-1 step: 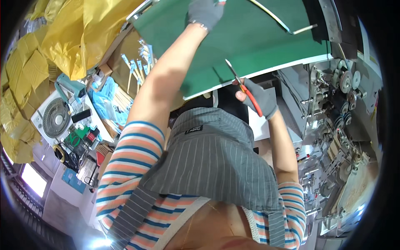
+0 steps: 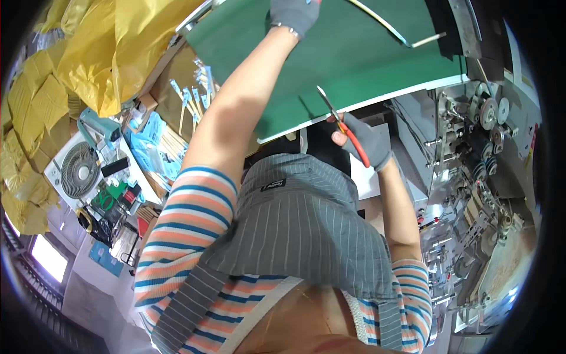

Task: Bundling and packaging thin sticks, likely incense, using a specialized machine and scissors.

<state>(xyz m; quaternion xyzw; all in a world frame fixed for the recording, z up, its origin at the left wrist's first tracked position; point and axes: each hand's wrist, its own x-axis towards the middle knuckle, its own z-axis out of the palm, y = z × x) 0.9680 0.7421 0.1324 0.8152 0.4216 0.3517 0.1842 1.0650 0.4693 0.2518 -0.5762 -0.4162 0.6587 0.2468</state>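
My right hand point(image 2: 367, 140), in a grey glove with bare fingertips, is closed around red-handled scissors point(image 2: 355, 143). Their metal blades point up and away over the near edge of the green work surface point(image 2: 348, 65). At the top edge of the picture, my left hand point(image 2: 293, 16), gloved in grey too, reaches out over that surface. Its fingers are mostly cut off, so whether they hold anything is hidden. To its right lies a thin pale strip point(image 2: 380, 20) with a dark end, meeting a short pale stick point(image 2: 428, 39).
Bundled wooden sticks with blue labels point(image 2: 191, 100) stand left of my left arm. Yellow plastic sheeting point(image 2: 112, 50) hangs behind them. A fan point(image 2: 81, 170) sits further left. Machinery with metal wheels point(image 2: 489, 112) lines the right side.
My left hand has shifted slightly to the right. My right hand and the scissors have barely moved.
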